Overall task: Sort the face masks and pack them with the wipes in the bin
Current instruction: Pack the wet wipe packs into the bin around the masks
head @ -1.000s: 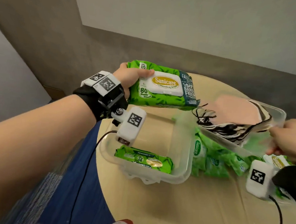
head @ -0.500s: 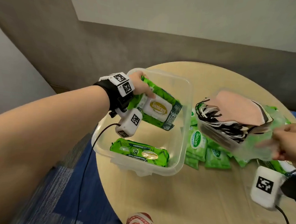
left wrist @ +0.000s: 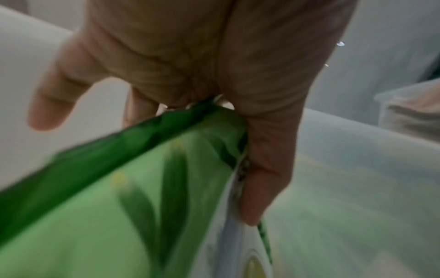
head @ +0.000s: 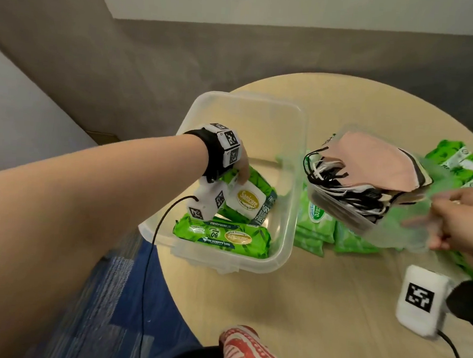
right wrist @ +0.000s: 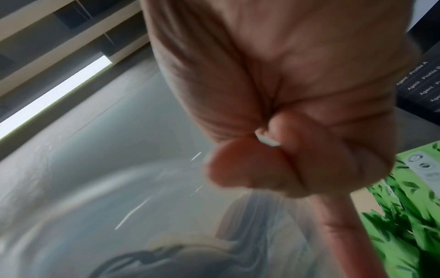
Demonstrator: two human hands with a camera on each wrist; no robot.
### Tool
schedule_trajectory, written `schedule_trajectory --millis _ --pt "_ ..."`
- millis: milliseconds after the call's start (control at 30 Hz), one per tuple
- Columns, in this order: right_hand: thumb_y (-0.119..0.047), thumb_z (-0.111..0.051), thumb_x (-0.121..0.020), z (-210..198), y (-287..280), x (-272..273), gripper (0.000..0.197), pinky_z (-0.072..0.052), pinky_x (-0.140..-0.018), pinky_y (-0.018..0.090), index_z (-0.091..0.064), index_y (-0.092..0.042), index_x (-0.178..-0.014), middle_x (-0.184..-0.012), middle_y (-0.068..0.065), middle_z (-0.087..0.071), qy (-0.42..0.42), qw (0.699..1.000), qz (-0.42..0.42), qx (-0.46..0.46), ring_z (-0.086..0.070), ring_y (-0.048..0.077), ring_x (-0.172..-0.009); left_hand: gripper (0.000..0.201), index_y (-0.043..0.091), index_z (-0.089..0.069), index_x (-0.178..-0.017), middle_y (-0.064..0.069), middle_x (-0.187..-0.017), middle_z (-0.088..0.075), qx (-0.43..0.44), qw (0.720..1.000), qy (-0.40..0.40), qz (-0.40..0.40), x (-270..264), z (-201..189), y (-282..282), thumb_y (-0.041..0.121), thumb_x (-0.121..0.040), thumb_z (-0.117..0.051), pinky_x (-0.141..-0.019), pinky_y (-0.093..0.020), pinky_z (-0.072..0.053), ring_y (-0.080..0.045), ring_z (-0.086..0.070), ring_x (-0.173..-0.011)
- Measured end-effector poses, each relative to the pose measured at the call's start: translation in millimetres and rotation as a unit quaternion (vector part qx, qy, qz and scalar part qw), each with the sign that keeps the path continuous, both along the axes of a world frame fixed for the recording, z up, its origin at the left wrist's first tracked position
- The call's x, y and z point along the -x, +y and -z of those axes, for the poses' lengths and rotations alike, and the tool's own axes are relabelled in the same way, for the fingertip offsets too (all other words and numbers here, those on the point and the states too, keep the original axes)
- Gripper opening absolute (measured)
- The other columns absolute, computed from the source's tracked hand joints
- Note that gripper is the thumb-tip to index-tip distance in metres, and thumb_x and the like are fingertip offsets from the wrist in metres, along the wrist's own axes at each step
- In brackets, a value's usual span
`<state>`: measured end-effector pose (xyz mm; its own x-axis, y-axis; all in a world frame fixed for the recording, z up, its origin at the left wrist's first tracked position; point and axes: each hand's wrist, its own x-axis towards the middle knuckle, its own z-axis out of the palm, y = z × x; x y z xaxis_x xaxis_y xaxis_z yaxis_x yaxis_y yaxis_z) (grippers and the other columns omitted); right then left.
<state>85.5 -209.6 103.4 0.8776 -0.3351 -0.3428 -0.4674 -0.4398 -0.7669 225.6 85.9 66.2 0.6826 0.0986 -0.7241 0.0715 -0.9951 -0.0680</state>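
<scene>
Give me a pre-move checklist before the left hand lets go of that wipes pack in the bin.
1. Green Sanicare wipes pack is inside the clear plastic bin: ok.
2. Left hand grips the pack's end: ok.
3. Pack lies flat on the bin floor: not ok, it is tilted.
4. Room beside the second green wipes pack already in the bin: ok.
5. Right hand holds the clear tray of stacked face masks clear of the bin: ok.
6. Masks sorted: cannot tell.
</scene>
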Motion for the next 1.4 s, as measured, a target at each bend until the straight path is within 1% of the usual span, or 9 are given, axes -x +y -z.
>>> schedule_trajectory --millis 133,267,333,533,733,933,1067,1233,1400 --pt "0.007 -0.029 -0.089 1 6 4 0.027 -0.023 -0.024 0.012 -0.038 -0.003 -0.066 -0.068 0.032 -0.059 -0.011 1.000 0.003 -0.014 -0.033 0.012 -0.017 0.039 0.006 -0.065 -0.107 -0.009 -0.093 -0.068 -0.040 0.989 0.026 0.143 -7 5 1 0.027 -0.076 -0.076 -0.042 -0.018 -0.042 -0.014 -0.055 -0.068" --pt "0.007 -0.028 -0.091 -2 11 7 0.026 -0.023 -0.024 0.013 -0.037 -0.003 -0.069 -0.047 0.016 -0.060 -0.007 0.999 0.004 -0.034 -0.036 0.013 -0.018 0.025 0.016 -0.066 -0.084 0.003 -0.056 -0.060 -0.133 0.952 0.044 0.271 11 17 -15 0.035 -0.074 -0.077 -0.058 -0.022 -0.051 -0.011 -0.054 -0.049" --pt "0.007 -0.028 -0.091 -4 15 8 0.026 -0.023 -0.024 0.016 -0.037 -0.003 -0.069 -0.041 0.012 -0.059 -0.004 0.999 -0.005 -0.039 -0.037 0.013 -0.020 0.035 0.021 -0.066 -0.089 0.005 -0.065 -0.057 -0.148 0.938 0.024 0.313 12 25 -18 0.041 -0.066 -0.082 -0.066 -0.032 -0.053 -0.014 -0.053 -0.058" --pt "0.008 -0.028 -0.090 -8 17 10 0.023 -0.024 -0.025 0.015 -0.037 -0.005 -0.073 -0.059 0.021 -0.061 -0.010 0.999 0.002 -0.047 -0.035 0.013 -0.019 0.065 0.012 -0.056 -0.107 0.001 -0.090 -0.062 -0.112 0.958 -0.057 0.259 2 29 7 0.035 -0.055 -0.086 -0.056 -0.022 -0.051 -0.016 -0.057 -0.069" --pt "0.007 -0.029 -0.091 -3 18 13 0.024 -0.023 -0.026 0.015 -0.035 -0.008 -0.073 -0.048 0.011 -0.060 -0.010 0.999 0.013 -0.044 -0.034 0.015 -0.019 0.032 0.010 -0.035 -0.103 -0.008 -0.101 -0.048 -0.002 0.983 -0.096 0.157 20 39 19 0.003 -0.082 -0.058 -0.077 -0.034 -0.045 -0.023 -0.048 -0.084" --pt "0.008 -0.029 -0.090 -8 21 17 0.021 -0.024 -0.026 0.017 -0.036 -0.004 -0.074 -0.052 0.021 -0.061 -0.006 0.999 0.007 -0.044 -0.039 0.019 -0.023 0.112 0.021 -0.027 -0.140 -0.011 -0.124 -0.051 -0.082 0.964 0.002 0.253 16 63 0 0.044 -0.048 -0.087 -0.076 -0.039 -0.049 -0.032 -0.057 -0.103" --pt "0.009 -0.029 -0.089 -6 20 21 0.020 -0.023 -0.026 0.016 -0.036 -0.004 -0.075 -0.048 0.016 -0.061 -0.007 0.999 0.003 -0.046 -0.036 0.013 -0.020 0.093 0.018 -0.052 -0.130 -0.002 -0.113 -0.065 -0.082 0.954 0.046 0.284 -11 116 -8 0.055 -0.051 -0.084 -0.077 -0.036 -0.053 -0.017 -0.055 -0.082" --pt "0.007 -0.029 -0.090 -2 17 20 0.012 -0.024 -0.027 0.014 -0.038 -0.001 -0.088 -0.041 0.010 -0.059 0.005 0.999 -0.004 -0.048 -0.038 0.014 -0.021 0.074 0.010 -0.038 -0.139 -0.007 -0.135 -0.051 -0.062 0.950 0.076 0.298 12 24 -19 0.019 -0.076 -0.076 -0.095 -0.034 -0.042 -0.025 -0.051 -0.118" --pt "0.004 -0.029 -0.093 0 14 18 0.010 -0.023 -0.025 0.017 -0.036 -0.004 -0.092 -0.041 0.011 -0.059 0.012 0.999 0.002 -0.053 -0.037 0.014 -0.021 0.059 0.014 -0.041 -0.139 -0.007 -0.136 -0.051 -0.009 0.940 0.125 0.318 18 24 -20 0.006 -0.085 -0.062 -0.092 -0.028 -0.038 -0.024 -0.048 -0.122"
